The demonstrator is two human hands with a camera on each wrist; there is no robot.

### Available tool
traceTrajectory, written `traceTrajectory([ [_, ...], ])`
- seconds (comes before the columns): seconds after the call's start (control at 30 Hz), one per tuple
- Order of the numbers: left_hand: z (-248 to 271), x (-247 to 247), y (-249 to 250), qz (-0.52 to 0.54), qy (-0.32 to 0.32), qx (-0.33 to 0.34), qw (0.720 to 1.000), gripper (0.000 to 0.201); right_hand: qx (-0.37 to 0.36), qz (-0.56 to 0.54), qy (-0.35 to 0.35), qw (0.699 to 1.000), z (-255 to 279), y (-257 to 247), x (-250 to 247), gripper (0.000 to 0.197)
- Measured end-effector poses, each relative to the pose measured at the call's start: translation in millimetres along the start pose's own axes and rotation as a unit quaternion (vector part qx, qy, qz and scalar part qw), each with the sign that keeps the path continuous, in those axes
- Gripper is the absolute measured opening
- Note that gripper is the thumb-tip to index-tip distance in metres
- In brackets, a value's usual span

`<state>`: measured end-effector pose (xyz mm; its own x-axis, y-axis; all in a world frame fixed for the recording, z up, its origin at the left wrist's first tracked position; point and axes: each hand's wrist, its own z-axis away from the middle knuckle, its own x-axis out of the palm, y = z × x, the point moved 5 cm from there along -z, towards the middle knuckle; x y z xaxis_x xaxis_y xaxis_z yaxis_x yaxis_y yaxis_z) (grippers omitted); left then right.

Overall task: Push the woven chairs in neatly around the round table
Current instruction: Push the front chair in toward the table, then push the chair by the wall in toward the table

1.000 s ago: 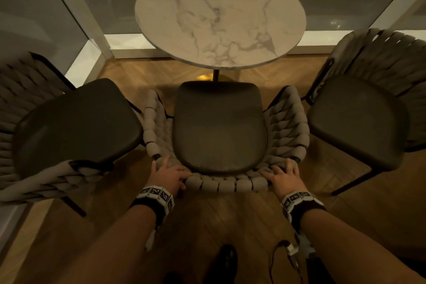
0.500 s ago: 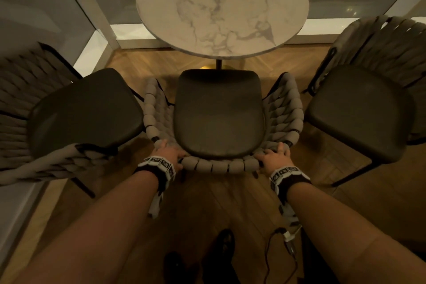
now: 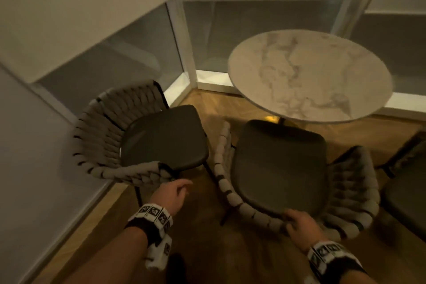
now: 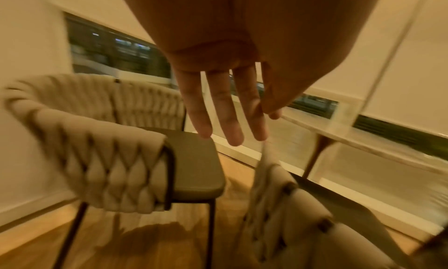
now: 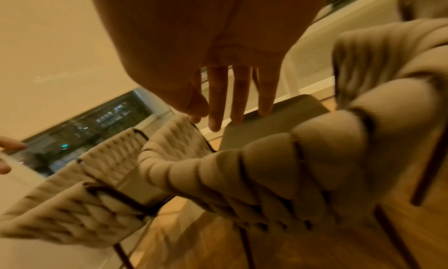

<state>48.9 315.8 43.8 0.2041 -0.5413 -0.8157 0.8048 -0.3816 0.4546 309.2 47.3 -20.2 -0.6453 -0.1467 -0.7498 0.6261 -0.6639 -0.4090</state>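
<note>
The round marble table (image 3: 309,76) stands at the upper right. The middle woven chair (image 3: 276,168) has its dark seat front just under the table's edge. My right hand (image 3: 297,221) lies over this chair's woven back rim (image 5: 278,158), its fingers (image 5: 238,100) straight and holding nothing. My left hand (image 3: 178,188) hangs free in the air, fingers (image 4: 227,116) straight, just off the arm end of the left woven chair (image 3: 138,140). That chair (image 4: 97,158) stands away from the table, angled toward the wall. The views are blurred by motion.
A third woven chair (image 3: 405,191) shows partly at the right edge. White wall panels and low window frames (image 3: 184,53) close in the corner behind the left chair and the table. Wooden floor (image 3: 207,226) lies between the two chairs.
My left hand has let go of the middle chair's back and swung left toward the left chair. My right hand's fingers have straightened on the back rim. The head view has turned left.
</note>
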Motion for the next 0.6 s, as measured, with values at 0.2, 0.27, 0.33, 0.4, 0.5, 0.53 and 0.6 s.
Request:
traceTrajectory([
  [0.2,-29,-65,-129,-0.03,0.093,-0.095,0.991,0.053,-0.072,-0.011,-0.078,0.994,-55,-129,-2,0.031],
  [0.27,-51,-82,-174,-0.053,0.079,-0.121,0.988,0.054,-0.088,0.0,-0.09,0.992,-84,-180,2,0.023],
  [0.33,-76,-94,-216,-0.077,0.046,-0.141,0.986,0.052,-0.102,0.034,-0.093,0.99,-119,-235,7,0.025],
  [0.4,-104,-102,-260,-0.113,0.006,-0.16,0.981,0.052,-0.126,0.067,-0.099,0.985,-153,-295,16,0.028],
  [0.5,-144,-107,-310,-0.147,-0.049,-0.149,0.977,0.057,-0.144,0.101,-0.114,0.978,-202,-373,35,0.028],
  [0.53,-155,-104,-328,-0.142,-0.084,-0.142,0.976,0.06,-0.149,0.117,-0.128,0.974,-218,-398,49,0.028],
  [0.6,-174,-103,-346,-0.151,-0.14,-0.116,0.972,0.064,-0.165,0.147,-0.153,0.963,-244,-440,70,0.029],
])
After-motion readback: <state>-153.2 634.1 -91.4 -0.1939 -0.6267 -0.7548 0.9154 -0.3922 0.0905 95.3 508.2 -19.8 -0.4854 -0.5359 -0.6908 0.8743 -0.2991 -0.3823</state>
